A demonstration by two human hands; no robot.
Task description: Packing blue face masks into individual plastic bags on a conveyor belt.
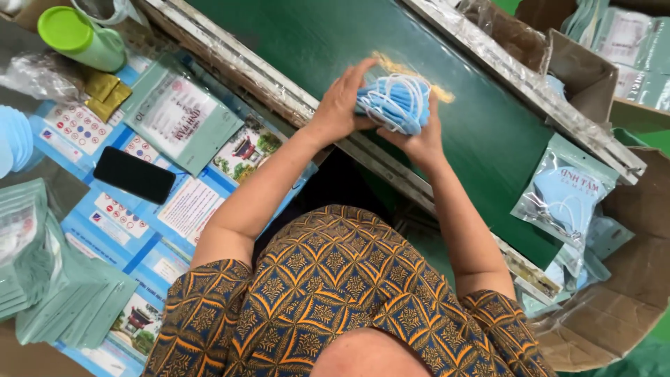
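Note:
My left hand (342,105) and my right hand (421,143) together hold a stack of blue face masks (392,103) with white ear loops. The left hand grips the stack from its left side, with fingers curled over the top. From below, the right hand cups it. The stack is held just above the near edge of a dark green conveyor belt (335,42). My arms reach forward from a patterned blue and orange shirt.
A sealed pouch of masks (564,190) lies on the belt's right end, above an open cardboard box (621,300) with more pouches. To the left lie a black phone (134,174), a green-lidded bottle (80,38), stacked teal pouches (59,293) and loose blue masks (14,139).

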